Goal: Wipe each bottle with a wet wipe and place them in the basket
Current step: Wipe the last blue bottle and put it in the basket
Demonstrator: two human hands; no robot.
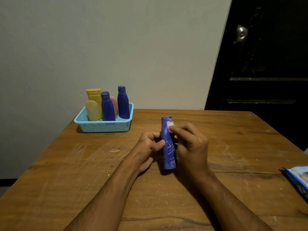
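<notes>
1. A person held a blue bottle (168,144) above the middle of a wooden worktop (83,164), its cap end pointing away towards the wall and its base towards the camera.
2. The left hand (147,145) formed the main grip: thumb curled onto the bottle's left side at mid-body, fingers wrapped behind it.
3. The right hand (191,144) sat against the bottle's right side, its fingers curled and pinching a small white wipe (171,126) against the neck just below the cap.
4. The bottle therefore lay between the two hands, its top and base both sticking out past the left grip.
5. A light blue basket (103,125) stood well apart at the far left of the worktop, near the wall.
6. It held two blue bottles (123,104), a yellow bottle (94,95), a pale yellow one (92,110) and a pink one (114,102), all upright.
7. A blue packet (298,179) lay at the right edge, partly cut off.
</notes>
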